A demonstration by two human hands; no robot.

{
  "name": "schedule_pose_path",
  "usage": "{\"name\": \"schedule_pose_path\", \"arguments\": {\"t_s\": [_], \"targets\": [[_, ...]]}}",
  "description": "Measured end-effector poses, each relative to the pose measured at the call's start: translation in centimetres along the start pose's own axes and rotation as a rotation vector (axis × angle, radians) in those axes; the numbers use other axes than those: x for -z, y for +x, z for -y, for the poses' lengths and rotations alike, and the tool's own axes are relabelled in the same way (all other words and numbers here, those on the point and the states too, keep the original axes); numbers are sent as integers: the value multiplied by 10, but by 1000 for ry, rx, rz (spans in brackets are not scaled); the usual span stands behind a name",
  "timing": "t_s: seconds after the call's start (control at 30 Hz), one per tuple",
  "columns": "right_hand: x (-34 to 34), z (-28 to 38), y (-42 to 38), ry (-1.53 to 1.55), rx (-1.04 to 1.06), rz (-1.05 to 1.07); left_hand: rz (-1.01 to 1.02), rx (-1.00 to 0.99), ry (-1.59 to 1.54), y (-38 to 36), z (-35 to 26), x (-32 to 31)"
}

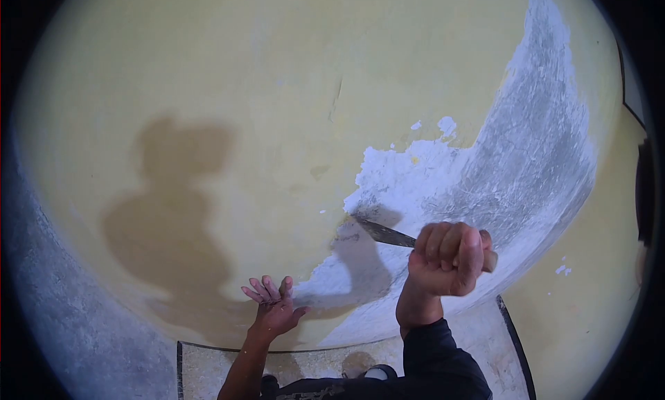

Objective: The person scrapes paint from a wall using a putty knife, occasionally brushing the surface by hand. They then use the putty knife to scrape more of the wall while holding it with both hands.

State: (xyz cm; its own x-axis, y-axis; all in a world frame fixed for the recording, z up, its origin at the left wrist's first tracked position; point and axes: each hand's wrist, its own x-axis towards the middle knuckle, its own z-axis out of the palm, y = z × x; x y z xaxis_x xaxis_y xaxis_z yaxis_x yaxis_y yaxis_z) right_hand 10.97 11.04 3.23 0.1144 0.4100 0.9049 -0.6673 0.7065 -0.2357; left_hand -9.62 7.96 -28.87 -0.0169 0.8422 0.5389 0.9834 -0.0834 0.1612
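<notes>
A scraper (385, 234) with a dark, pointed-looking blade and a light handle is in my right hand (450, 256), whose fingers are wrapped round the handle. The blade's tip meets the wall at the left edge of the bared patch (526, 150), where white and grey show beside the yellow paint (242, 67). My left hand (276, 308) is lower and to the left, fingers spread, near or against the lower wall; whether it touches is hard to tell. It holds nothing, and its fingertips look dusty.
Grey floor (62, 310) runs along the lower left. Below the wall, a dark-edged strip of floor (312, 362) has pale debris, with a shoe (379, 372) in view. Shadows fall on the wall at left. A dark object (645, 192) stands at the far right edge.
</notes>
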Motion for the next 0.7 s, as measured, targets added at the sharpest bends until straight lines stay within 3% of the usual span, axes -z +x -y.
{"name": "schedule_pose_path", "arguments": {"t_s": [0.1, 0.23, 0.3, 0.33, 0.4, 0.7], "targets": [[4, -5, -2, -27, 36, -1, -78, -63, 77, 0, 2, 1], [1, -1, -2, 40, -24, -11, 52, 4, 33, -5, 1, -1], [1, -4, -2, -226, 94, -62, -44, -48, 60, -1, 2, 0], [2, -7, -7, 33, -4, -25, -36, -49, 60, -6, 2, 0], [-5, 4, -6, -86, -64, -20, -53, -50, 68, -2, 3, -3], [-9, 0, -6, -16, -79, -46, -52, -60, 63, -2, 3, -1]]}}
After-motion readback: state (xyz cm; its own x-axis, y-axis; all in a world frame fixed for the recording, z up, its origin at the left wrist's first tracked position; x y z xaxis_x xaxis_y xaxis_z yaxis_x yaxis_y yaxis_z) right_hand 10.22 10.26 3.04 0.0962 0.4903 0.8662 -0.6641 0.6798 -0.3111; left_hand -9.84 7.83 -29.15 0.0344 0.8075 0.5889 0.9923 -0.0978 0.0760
